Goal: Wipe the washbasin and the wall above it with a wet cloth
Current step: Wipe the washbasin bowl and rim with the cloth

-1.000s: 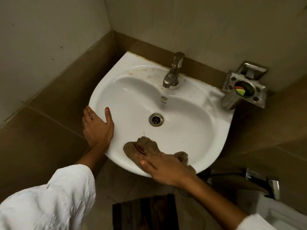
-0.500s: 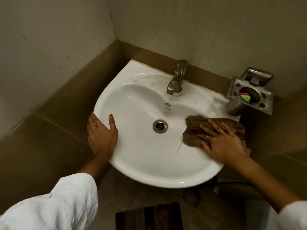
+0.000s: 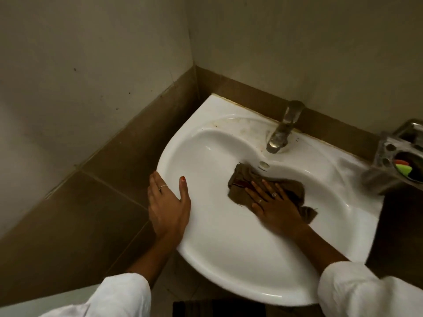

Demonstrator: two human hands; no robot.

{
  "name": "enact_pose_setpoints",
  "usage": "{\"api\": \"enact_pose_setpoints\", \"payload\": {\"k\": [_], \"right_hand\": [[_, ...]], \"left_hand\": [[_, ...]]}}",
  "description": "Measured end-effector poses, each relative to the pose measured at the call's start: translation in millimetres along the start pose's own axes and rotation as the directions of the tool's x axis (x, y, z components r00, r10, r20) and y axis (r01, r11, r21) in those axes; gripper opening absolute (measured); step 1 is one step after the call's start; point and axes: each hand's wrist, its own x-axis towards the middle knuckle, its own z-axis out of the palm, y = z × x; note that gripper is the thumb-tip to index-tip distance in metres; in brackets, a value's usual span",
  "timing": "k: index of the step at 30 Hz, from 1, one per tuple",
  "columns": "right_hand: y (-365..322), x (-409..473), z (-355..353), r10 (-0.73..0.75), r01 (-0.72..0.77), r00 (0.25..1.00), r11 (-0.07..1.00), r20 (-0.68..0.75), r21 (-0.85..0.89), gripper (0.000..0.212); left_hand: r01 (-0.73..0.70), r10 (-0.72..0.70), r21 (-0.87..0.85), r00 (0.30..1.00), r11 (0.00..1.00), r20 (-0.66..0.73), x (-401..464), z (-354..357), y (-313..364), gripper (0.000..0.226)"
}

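Note:
The white washbasin (image 3: 219, 255) is fixed in a corner, its bowl facing me. A brown cloth (image 3: 242, 181) lies spread in the middle of the bowl, over the drain and just below the overflow hole. My right hand (image 3: 272, 207) presses flat on the cloth with fingers spread. My left hand (image 3: 168, 202) grips the basin's left rim, thumb inside the bowl. The pale wall (image 3: 297, 46) rises above a band of brown tiles behind the basin. Brownish stains mark the basin's ledge left of the tap.
A metal tap (image 3: 282, 129) stands at the back of the basin. A metal holder (image 3: 398, 165) with coloured items hangs on the wall at the right. Another pale wall (image 3: 80, 65) with brown tiles closes the left side. A dark object (image 3: 217, 308) sits below the basin.
My right hand has swept the cloth from the bowl's front rim to its right side, then left to the middle over the drain. The left hand stays on the rim. The camera has shifted.

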Motion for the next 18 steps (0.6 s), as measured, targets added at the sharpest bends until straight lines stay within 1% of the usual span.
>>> {"api": "enact_pose_setpoints", "payload": {"k": [4, 6, 8, 11, 15, 18], "right_hand": [[-42, 34, 7, 0.037, -0.034, 0.999, 0.992, -0.023, 0.118, 0.056], [-62, 58, 3, 0.062, -0.050, 0.995, 0.984, -0.072, 0.168, 0.054], [-77, 82, -3, 0.131, -0.099, 0.982, 0.969, -0.133, 0.225, 0.052], [-85, 112, -10, 0.201, -0.135, 0.956, 0.948, -0.215, 0.287, 0.053], [-78, 136, -20, 0.140, -0.054, 0.935, 0.964, -0.325, 0.259, 0.051], [-70, 145, -27, 0.112, -0.018, 0.929, 0.965, -0.354, 0.260, 0.049]], "left_hand": [[0.023, -0.024, 0.002, 1.000, 1.000, 0.019, 1, 1, -1, 0.080], [0.033, -0.033, 0.009, 0.999, 0.999, 0.028, 1, 1, -1, 0.080], [0.040, -0.040, 0.009, 0.999, 0.999, 0.036, 2, 1, -1, 0.081], [0.062, -0.062, 0.005, 0.997, 0.998, 0.045, 3, 2, 0, 0.084], [0.080, -0.082, 0.026, 0.995, 0.996, 0.061, 2, 2, 1, 0.084], [0.074, -0.077, 0.036, 0.995, 0.997, 0.064, 2, 2, 1, 0.083]]}}
